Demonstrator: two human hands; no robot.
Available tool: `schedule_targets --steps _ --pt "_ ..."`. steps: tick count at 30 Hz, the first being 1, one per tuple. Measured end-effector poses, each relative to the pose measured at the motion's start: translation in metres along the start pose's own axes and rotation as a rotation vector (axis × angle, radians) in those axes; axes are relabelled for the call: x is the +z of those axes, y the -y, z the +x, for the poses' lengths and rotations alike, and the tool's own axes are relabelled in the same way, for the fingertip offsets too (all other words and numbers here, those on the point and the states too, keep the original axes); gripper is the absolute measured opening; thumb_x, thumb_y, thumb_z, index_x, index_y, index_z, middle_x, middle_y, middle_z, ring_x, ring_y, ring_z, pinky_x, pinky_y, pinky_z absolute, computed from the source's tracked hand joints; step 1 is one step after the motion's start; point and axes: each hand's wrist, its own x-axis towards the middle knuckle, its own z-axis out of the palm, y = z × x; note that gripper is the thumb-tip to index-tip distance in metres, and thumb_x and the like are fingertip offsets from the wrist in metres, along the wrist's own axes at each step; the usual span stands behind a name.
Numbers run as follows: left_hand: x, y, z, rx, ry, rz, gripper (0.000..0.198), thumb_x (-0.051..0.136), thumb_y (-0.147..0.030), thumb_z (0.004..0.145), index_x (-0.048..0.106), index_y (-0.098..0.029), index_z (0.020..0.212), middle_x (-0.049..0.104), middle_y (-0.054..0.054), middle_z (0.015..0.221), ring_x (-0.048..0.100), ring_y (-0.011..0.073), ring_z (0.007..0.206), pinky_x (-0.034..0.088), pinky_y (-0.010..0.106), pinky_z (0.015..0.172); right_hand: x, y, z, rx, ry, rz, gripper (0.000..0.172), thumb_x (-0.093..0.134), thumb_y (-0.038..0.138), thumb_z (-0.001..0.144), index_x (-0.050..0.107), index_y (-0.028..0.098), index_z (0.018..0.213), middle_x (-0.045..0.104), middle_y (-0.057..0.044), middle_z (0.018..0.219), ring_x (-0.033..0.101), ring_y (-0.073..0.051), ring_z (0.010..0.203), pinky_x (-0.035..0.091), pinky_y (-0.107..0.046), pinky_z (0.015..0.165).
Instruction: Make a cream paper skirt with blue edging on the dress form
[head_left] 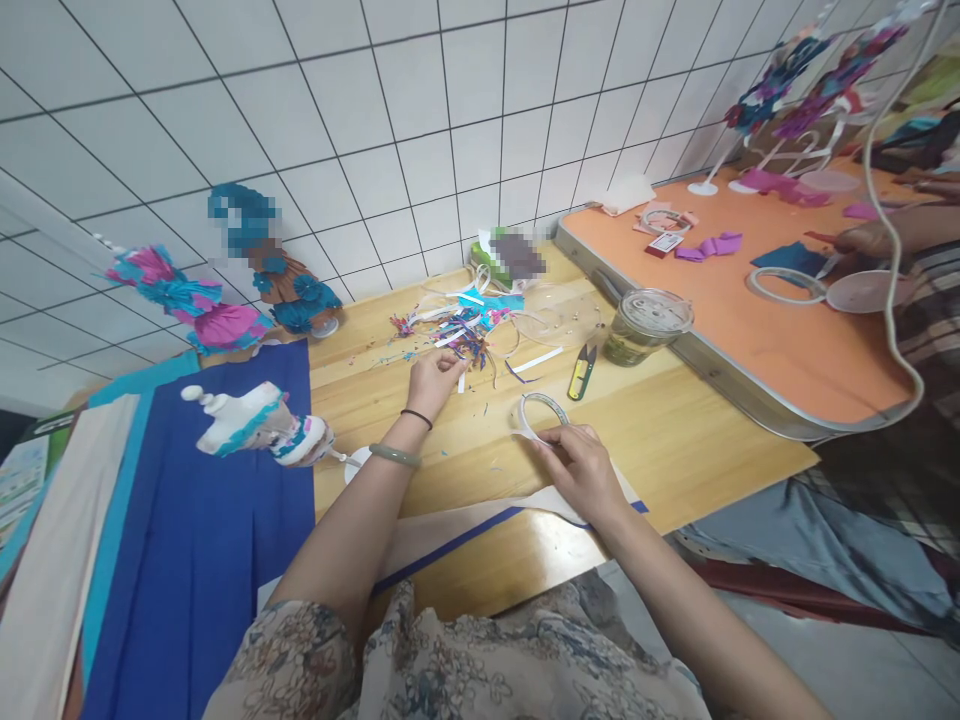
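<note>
My right hand is closed on a roll of tape, which stands tilted above the wooden table. My left hand has its fingers pinched together at the edge of a heap of paper scraps; whatever is between the fingertips is too small to make out. Below both hands lies a long pale strip with a blue edge, partly covered by my right wrist. Yellow-and-black thread snips rest beyond my right hand. Left of my forearm, a small white dress form leans over, wrapped in pieces of coloured paper.
Blue folded paper covers the table's left side. Two decorated forms stand by the tiled wall. A lidded container is beside an orange table, where another person's hand works. A white cable hangs at right.
</note>
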Motion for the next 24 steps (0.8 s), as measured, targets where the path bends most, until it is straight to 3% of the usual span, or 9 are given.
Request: schedule_targets --steps 3,6,14,21,24 --pt "-0.0012 -0.0013 -0.0009 0.009 0.016 0.011 0.01 0.061 -0.025 0.074 0.065 -0.017 0.069 0.067 0.002 0.067 0.061 0.0149 0.063 0.047 0.026 0.063 -0.0003 0.0002 0.0003 -0.001 0.001 0.002 0.015 0.055 0.032 0.088 0.062 0.02 0.083 0.069 -0.005 0.073 0.061 -0.018 0.067 0.044 -0.034 0.069" --pt "-0.0001 0.0012 -0.0002 0.005 0.018 0.022 0.001 0.062 -0.018 0.069 0.062 -0.018 0.069 0.066 0.001 0.066 0.06 0.0144 0.063 0.047 0.026 0.062 -0.0006 0.0008 0.0007 0.002 0.0 0.002 0.016 0.054 0.032 0.088 0.062 0.02 0.083 0.069 -0.005 0.073 0.061 -0.019 0.067 0.044 -0.034 0.068" --pt "0.0047 0.0071 0.0012 0.028 0.01 0.035 0.025 0.058 -0.004 0.06 0.053 -0.018 0.08 0.057 -0.004 0.066 0.055 0.0106 0.06 0.045 0.023 0.06 -0.0015 0.0028 0.0007 0.003 -0.003 0.006 0.015 0.055 0.031 0.088 0.062 0.019 0.083 0.068 -0.005 0.071 0.061 -0.019 0.067 0.044 -0.034 0.069" --pt "0.0079 0.0066 0.0027 0.062 0.01 0.067 0.028 0.063 -0.007 0.061 0.058 -0.017 0.086 0.062 0.0 0.078 0.058 0.0121 0.071 0.047 0.024 0.066 -0.0012 0.0013 0.0002 0.008 -0.003 0.002 0.016 0.055 0.033 0.088 0.062 0.019 0.084 0.068 -0.005 0.071 0.061 -0.019 0.067 0.044 -0.034 0.069" --pt "0.0071 0.0067 0.0011 0.089 0.009 0.106 0.02 0.066 -0.012 0.063 0.06 -0.017 0.082 0.064 0.002 0.08 0.059 0.014 0.074 0.047 0.026 0.069 -0.0008 0.0008 0.0001 0.01 -0.002 0.0 0.016 0.055 0.033 0.088 0.062 0.02 0.084 0.068 -0.005 0.071 0.061 -0.019 0.067 0.044 -0.034 0.068"
